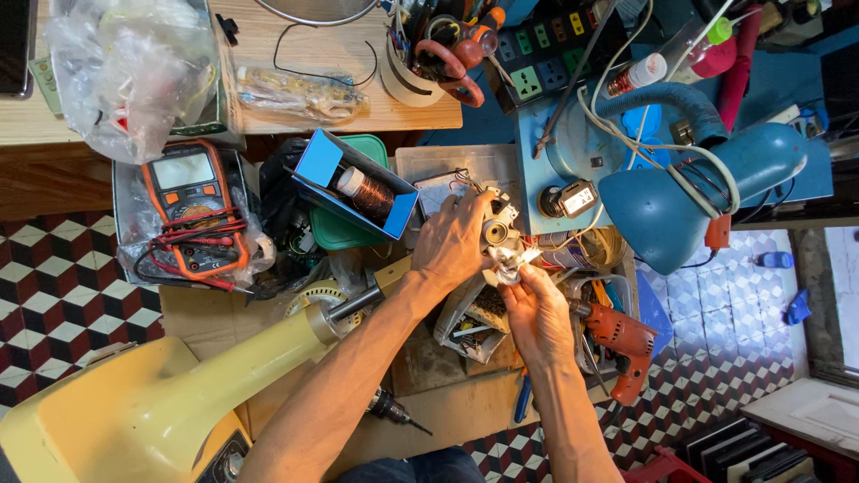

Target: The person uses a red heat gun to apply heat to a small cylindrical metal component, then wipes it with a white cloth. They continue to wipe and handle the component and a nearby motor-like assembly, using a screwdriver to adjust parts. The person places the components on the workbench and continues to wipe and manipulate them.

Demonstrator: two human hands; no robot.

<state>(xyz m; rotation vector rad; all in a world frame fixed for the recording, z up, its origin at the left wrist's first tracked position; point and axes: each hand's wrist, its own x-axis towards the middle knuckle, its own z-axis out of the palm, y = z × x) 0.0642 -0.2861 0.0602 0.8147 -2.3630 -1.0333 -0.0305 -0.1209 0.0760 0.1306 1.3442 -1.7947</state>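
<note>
- Right now both hands meet over the middle of the worktop (447, 411), and I'm watching a small motor (495, 229) caught between them.
- My left hand (452, 243) comes in from the left and sits over the motor's near side, fingers curled round its body; it looks like a firm hold, though the palm hides how far they wrap.
- My right hand (537, 309) rises from below, fingers pinched shut on a crumpled white rag (512, 265) pressed against the motor's underside.
- So the motor lies just above and a touch left of the right fingers, touching the rag, with its round shaft end facing up toward the camera.
- I'd judge the left hand the carrier and the right the nearer to that lower face.
- Just behind stands a blue box (353, 183) with a copper coil; the blue lamp (693, 201) hangs off to the right, an orange drill (622, 338) beside my right wrist, and a multimeter (192, 210) well off left.
</note>
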